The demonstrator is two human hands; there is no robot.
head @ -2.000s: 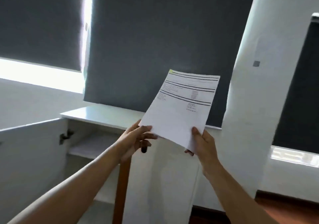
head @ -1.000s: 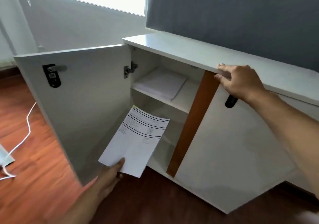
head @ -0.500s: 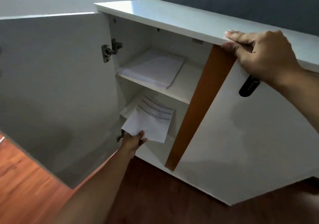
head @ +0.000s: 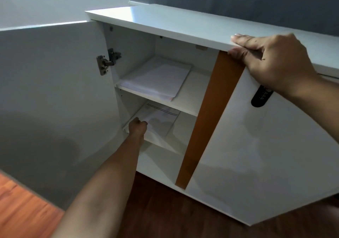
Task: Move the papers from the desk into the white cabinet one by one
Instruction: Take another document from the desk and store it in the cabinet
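Reddish wooden floorboards (head: 22, 206) run under the scene at lower left, and from there I see the white cabinet's left door (head: 55, 91) swung wide open on its metal hinge (head: 108, 61). Inside the white cabinet (head: 165, 23), the upper shelf (head: 190, 98) carries a flat stack of white papers (head: 157, 78). Below it, on the lower shelf, lies the printed white paper sheet with black lines (head: 161, 118); my left hand (head: 137, 126) reaches in with its fingers curled round that sheet's near corner. To the right stands the cabinet's orange-brown wooden divider (head: 211, 118). My right hand (head: 271, 61) grips the front edge of the cabinet top, fingers above and thumb below. Beneath it sits a black oval handle (head: 260, 96) on the closed right door.
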